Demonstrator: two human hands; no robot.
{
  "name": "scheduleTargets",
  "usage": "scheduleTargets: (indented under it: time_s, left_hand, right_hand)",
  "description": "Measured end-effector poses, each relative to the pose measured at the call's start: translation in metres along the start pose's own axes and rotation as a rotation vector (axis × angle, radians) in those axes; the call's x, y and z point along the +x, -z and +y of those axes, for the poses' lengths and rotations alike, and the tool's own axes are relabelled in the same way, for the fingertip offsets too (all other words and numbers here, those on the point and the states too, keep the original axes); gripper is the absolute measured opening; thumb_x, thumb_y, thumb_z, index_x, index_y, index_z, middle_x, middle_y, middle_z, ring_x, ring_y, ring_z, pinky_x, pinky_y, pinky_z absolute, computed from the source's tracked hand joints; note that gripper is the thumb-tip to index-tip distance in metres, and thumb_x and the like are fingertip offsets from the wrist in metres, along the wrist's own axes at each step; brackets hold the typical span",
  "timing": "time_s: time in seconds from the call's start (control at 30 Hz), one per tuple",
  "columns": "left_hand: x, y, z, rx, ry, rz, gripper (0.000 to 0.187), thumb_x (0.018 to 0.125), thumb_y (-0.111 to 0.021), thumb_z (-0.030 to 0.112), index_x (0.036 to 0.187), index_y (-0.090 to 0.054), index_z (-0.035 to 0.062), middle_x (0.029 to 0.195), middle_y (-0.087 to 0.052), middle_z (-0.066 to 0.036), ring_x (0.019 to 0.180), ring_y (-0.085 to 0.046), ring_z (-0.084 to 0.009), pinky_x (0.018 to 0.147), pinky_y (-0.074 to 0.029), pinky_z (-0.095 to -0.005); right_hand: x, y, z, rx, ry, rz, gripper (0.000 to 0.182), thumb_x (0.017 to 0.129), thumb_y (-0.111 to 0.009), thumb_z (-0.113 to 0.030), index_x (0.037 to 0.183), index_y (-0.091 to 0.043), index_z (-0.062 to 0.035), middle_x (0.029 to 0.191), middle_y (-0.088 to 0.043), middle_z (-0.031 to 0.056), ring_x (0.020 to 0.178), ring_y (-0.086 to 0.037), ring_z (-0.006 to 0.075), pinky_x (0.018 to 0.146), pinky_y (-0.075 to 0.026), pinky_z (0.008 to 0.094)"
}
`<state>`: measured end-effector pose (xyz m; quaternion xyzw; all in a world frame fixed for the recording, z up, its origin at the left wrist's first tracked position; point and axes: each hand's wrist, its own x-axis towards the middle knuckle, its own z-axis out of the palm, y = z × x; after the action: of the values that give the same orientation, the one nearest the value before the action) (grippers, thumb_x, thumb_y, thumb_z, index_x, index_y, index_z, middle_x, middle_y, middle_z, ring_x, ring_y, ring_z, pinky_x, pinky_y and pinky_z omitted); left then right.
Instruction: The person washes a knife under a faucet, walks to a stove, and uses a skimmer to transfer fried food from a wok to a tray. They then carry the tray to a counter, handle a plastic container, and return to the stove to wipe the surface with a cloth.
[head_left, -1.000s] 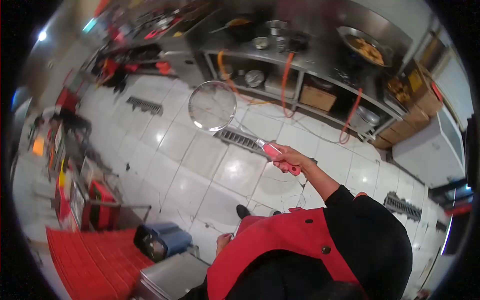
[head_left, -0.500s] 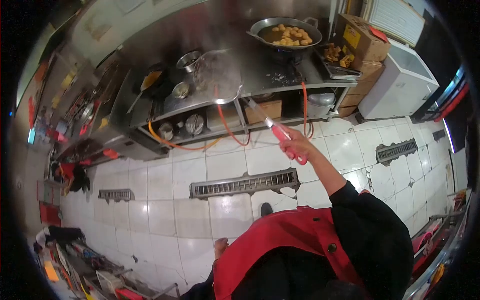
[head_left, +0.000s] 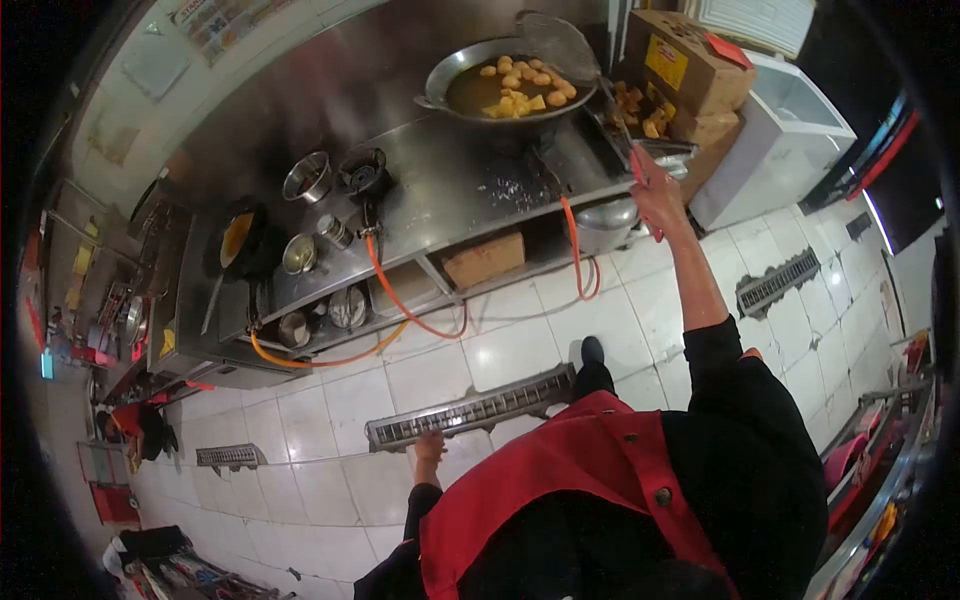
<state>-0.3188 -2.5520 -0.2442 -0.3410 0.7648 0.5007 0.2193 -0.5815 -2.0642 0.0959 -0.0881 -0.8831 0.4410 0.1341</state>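
My right hand (head_left: 658, 195) is closed around the red handle of a wire-mesh skimmer (head_left: 558, 48). The skimmer's round mesh head tilts over the far right rim of a large wok (head_left: 436, 98). In the wok's oil sit several round golden balls (head_left: 540, 79) and paler yellow chunks (head_left: 514, 104). Beside the wok, a metal tray (head_left: 612, 140) holds browned fried pieces (head_left: 655, 122), partly behind the skimmer's shaft. Low over the floor grate, my left hand (head_left: 430, 447) hangs with its fingers somewhat apart, holding nothing.
Along the steel counter (head_left: 430, 190) stand a gas burner (head_left: 362, 172), metal bowls (head_left: 307, 177) and a dark pan (head_left: 243, 240). Orange gas hoses (head_left: 400, 295) droop in front. Cardboard boxes (head_left: 690, 65) and a white freezer (head_left: 775, 140) are at the right. Grates (head_left: 470, 408) are set in the tiled floor.
My right hand has carried the skimmer right and forward, from above the counter's middle to the wok. My left hand has moved forward. The view has shifted, and the haze over the counter is gone.
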Motion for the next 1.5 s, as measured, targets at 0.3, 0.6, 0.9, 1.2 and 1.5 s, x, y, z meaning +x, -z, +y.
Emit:
scheduleTargets:
  time_s: [0.3,0.6,0.9,1.2,1.5]
  left_hand:
    - [0.057,-0.150,0.032,0.876,-0.265,-0.111,0.025,0.076,-0.042,0.025,0.083,-0.057,0.0069,0.071,-0.059,-0.010,0.062,-0.058,-0.0241,0.048,-0.045,-0.0368]
    - [0.039,-0.173,0.212,0.410,-0.186,0.112,0.018,0.069,-0.052,0.026,0.082,-0.061,0.0164,0.095,-0.057,-0.004,0.084,-0.055,-0.0245,0.073,-0.044,-0.0341]
    - [0.120,-0.153,0.091,-0.237,0.128,-0.157,0.019,0.067,-0.057,0.024,0.081,-0.061,0.0120,0.078,-0.060,-0.008,0.067,-0.059,-0.0192,0.059,-0.047,-0.0278]
    - [0.115,-0.086,0.142,0.822,-0.460,-0.022,0.017,0.067,-0.057,0.023,0.077,-0.061,0.0099,0.070,-0.060,-0.007,0.058,-0.058,-0.0160,0.050,-0.046,-0.0274]
    - [0.117,-0.101,0.221,-0.027,-0.114,0.053,0.018,0.069,-0.054,0.020,0.080,-0.061,0.0066,0.061,-0.057,-0.007,0.051,-0.056,-0.0149,0.044,-0.046,-0.0276]
  right_hand:
    - [0.205,0.020,0.071,-0.227,0.343,0.015,0.064,0.063,-0.045,0.003,0.123,-0.032,-0.0159,0.107,-0.049,0.0148,0.091,-0.052,0.0271,0.071,-0.042,0.0331]
    - [0.320,-0.010,0.020,-0.656,0.708,-0.221,0.061,0.062,-0.050,0.004,0.116,-0.040,-0.0218,0.072,-0.056,0.0165,0.064,-0.055,0.0300,0.054,-0.044,0.0366]
    - [0.370,0.022,-0.024,-0.992,0.867,-0.294,0.065,0.054,-0.052,0.005,0.109,-0.048,-0.0280,0.073,-0.055,0.0097,0.071,-0.052,0.0267,0.065,-0.042,0.0357]
    - [0.327,0.064,-0.041,-0.461,0.832,-0.437,0.057,0.063,-0.054,0.000,0.115,-0.045,-0.0204,0.060,-0.052,0.0081,0.046,-0.043,0.0147,0.047,-0.038,0.0290]
    - [0.269,0.076,-0.035,-0.135,0.109,-0.533,0.055,0.067,-0.055,-0.003,0.118,-0.041,-0.0183,0.103,-0.052,0.0016,0.041,-0.036,0.0048,0.036,-0.032,0.0175]
